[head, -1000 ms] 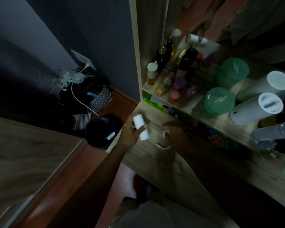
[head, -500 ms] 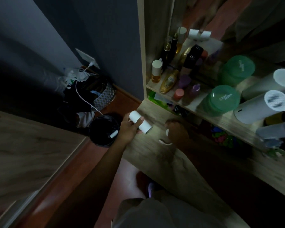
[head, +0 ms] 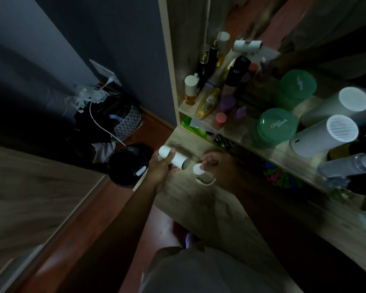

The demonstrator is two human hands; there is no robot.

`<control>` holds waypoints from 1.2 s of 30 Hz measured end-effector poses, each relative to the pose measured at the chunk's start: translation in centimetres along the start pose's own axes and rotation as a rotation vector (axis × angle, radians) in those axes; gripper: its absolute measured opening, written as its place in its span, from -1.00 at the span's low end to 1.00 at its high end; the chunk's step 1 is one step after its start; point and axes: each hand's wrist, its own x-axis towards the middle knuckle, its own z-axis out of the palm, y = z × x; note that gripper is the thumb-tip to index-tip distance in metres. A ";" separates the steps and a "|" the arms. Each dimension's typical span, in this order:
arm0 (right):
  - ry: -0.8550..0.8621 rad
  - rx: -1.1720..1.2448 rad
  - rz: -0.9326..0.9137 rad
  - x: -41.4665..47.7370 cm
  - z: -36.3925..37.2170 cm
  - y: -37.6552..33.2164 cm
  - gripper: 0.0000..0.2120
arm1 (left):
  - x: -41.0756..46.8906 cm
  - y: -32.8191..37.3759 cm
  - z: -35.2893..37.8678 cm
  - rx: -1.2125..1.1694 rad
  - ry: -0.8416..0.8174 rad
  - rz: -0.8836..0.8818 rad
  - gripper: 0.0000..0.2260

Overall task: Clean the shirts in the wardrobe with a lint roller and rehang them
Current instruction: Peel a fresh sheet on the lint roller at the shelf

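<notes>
The room is dim. My left hand [head: 160,169] is closed around a white lint roll [head: 174,158], a short tube lying sideways with its open end toward the right. Just right of it, my right hand [head: 219,168] holds the white lint roller handle [head: 199,169], whose round end faces the tube and whose curved grip hangs below my fingers. Tube and handle are close together but apart. Both are over the left end of a wooden dresser top [head: 211,204]. No shirts are in view.
A black bin [head: 128,166] stands on the floor left of my left hand, with a patterned basket [head: 126,122] behind it. The shelf [head: 241,136] holds bottles, green tubs [head: 276,127] and a white cylinder device [head: 323,136]. A mirror is behind it.
The lint roll has tipped from nearly upright to sideways, its open end now toward the handle. My right hand has turned so the handle's round end shows.
</notes>
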 end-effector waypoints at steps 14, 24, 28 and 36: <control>0.099 0.459 -0.084 -1.6 1.9 -1.4 -0.79 | -0.6 -0.1 1.1 -0.113 -0.068 -0.111 -0.58; 0.092 0.426 -0.082 -1.0 2.4 -1.7 -0.77 | -1.0 0.4 1.3 -0.108 -0.102 -0.136 -0.56; 0.140 0.330 -0.094 -1.0 2.8 -1.3 -0.74 | -1.3 0.5 1.3 -0.121 -0.128 -0.170 -0.57; 0.147 0.218 -0.093 -1.6 3.1 -0.5 -0.68 | -1.3 0.4 1.1 -0.202 -0.192 -0.175 -0.60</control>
